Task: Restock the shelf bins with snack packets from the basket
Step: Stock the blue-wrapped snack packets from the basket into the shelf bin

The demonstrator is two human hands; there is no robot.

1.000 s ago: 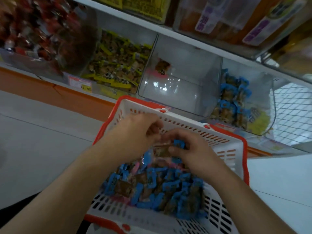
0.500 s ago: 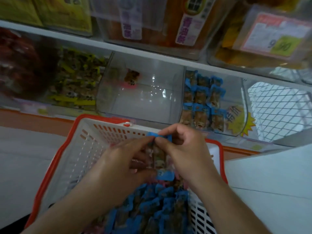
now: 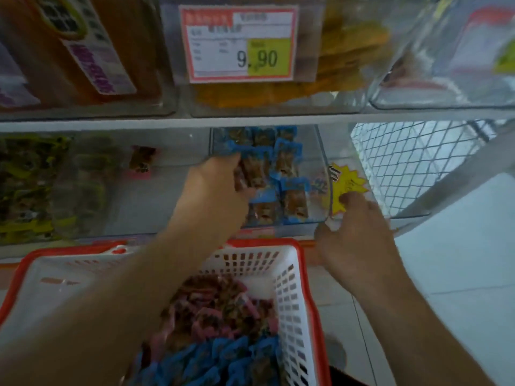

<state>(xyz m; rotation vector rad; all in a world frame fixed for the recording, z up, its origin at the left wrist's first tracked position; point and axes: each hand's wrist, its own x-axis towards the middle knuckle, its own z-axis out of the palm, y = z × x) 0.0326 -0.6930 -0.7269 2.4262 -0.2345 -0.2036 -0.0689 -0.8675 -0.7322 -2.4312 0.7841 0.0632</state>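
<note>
With your left hand (image 3: 216,190) curled round blue-ended snack packets (image 3: 252,174) inside the clear plastic bin (image 3: 320,151) on the far shelf, and right hand (image 3: 354,235) gripping its near-right corner, steady it, release them deep.

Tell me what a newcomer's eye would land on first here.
The left hand reaching into the clear bin of blue packets at mid-shelf, while the right hand touches that bin's front corner. Then the red-rimmed basket below, and the 9.90 price tag above.
</note>
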